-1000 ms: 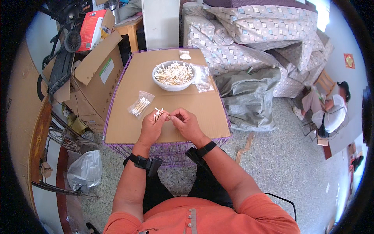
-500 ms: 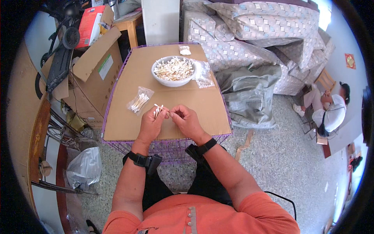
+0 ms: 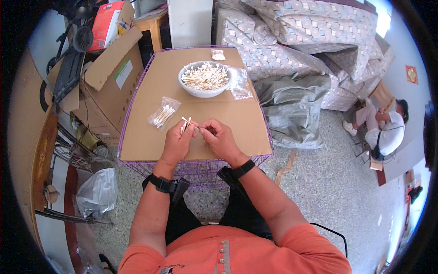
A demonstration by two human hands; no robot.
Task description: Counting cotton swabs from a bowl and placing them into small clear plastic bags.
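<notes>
My left hand [image 3: 177, 143] is closed around a small bunch of cotton swabs [image 3: 184, 124], their white tips poking up above the fingers. Close beside it, my right hand [image 3: 221, 138] pinches thumb and forefinger on what looks like a thin swab stick between the hands. Both hands are over the near part of a cardboard tabletop [image 3: 219, 112]. A transparent bag of cotton swabs [image 3: 164, 114] lies just beyond my left hand. Farther back stands a round whitish bowl [image 3: 205, 93] heaped with loose swabs.
Transparent plastic bags [image 3: 240, 85] lie right of the bowl, and a small packet [image 3: 218, 55] behind it. Purple wire mesh [image 3: 200, 176] edges the table. A large cardboard box [image 3: 109, 86] stands left, a grey sack [image 3: 294, 109] right. A person [image 3: 385, 130] sits far right.
The hands stay together in nearly the same pose, with the swabs in the left one shifted slightly. The whole view has tilted a little; nothing on the table has visibly moved.
</notes>
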